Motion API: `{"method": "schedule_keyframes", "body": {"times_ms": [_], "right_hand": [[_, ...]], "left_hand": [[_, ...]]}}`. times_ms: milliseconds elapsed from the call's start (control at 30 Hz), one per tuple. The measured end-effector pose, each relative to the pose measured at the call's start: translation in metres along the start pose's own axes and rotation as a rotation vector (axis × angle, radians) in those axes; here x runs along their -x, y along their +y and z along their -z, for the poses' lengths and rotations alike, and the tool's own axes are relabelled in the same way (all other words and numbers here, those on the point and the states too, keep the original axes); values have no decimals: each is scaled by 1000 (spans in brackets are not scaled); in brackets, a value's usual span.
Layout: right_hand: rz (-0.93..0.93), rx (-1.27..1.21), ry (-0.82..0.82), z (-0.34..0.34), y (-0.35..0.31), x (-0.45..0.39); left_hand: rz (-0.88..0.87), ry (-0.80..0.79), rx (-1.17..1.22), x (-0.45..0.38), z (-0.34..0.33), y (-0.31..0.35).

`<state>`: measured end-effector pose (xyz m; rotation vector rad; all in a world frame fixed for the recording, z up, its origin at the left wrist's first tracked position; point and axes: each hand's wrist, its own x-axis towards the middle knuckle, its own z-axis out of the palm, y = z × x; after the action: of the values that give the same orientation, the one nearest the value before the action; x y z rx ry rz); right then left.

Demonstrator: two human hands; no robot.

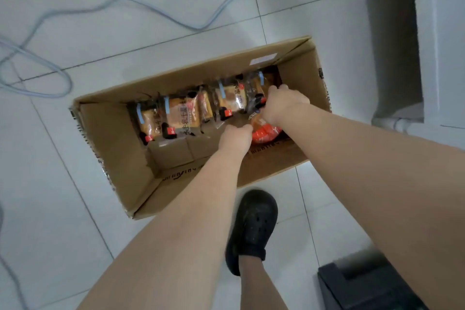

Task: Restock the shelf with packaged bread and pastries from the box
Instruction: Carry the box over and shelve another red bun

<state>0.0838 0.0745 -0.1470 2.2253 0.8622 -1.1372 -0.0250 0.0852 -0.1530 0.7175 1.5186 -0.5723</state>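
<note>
An open cardboard box [120,138] stands on the tiled floor. Several clear-wrapped bread packs [181,114] with orange labels stand in a row along its far wall. Both my hands reach down into the box. My right hand [281,104] grips the rightmost clear bread pack [253,92] at the box's right end. My left hand [235,137] has its fingers curled on the edge of an orange-and-red pastry pack [265,132] that lies on the box floor beneath my right wrist. The shelf is out of view.
A grey cable [50,58] loops across the floor to the left and behind the box. My black clog [251,229] stands just in front of the box. A white cabinet or wall base [440,33] rises at right, and a dark object [364,284] sits at bottom right.
</note>
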Motion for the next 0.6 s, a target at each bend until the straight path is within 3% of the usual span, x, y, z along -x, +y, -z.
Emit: {"method": "schedule_keyframes", "body": {"times_ms": [67, 167, 400, 600], "right_hand": [[-2, -63, -38, -11, 5, -14], [-19, -159, -58, -27, 13, -24], [-50, -357, 28, -26, 30, -5], [107, -593, 74, 9, 28, 73]], "left_hand": [[143, -79, 226, -12, -7, 0], [215, -174, 527, -18, -18, 5], [183, -61, 578, -5, -23, 5], [84, 94, 663, 40, -2, 24]]}}
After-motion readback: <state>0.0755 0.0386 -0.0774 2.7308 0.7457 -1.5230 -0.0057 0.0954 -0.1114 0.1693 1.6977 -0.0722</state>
